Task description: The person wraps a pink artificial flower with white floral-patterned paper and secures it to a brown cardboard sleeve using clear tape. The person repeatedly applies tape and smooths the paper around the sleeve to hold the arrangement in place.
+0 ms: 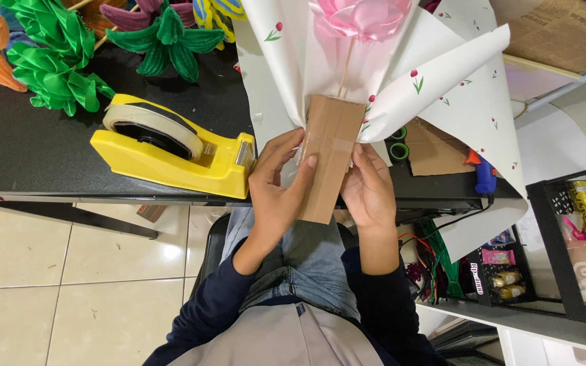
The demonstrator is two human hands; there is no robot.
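A brown cardboard tube (328, 146) forms the handle of a bouquet, with clear tape across it. My left hand (276, 186) grips its left side, thumb pressed on the front. My right hand (369, 190) holds the right side. White wrapping paper with small red flower prints (456, 88) fans out above the handle. Inside it sits a pink paper flower (361, 17) on a thin wooden stick (344, 68).
A yellow tape dispenser (171, 149) stands on the black table (28, 146) to the left. Green, purple and orange paper flowers (55, 61) lie at the back left. A blue glue gun (484, 173) and green tape rolls (399, 146) lie right. A black wire rack (564, 251) holds supplies.
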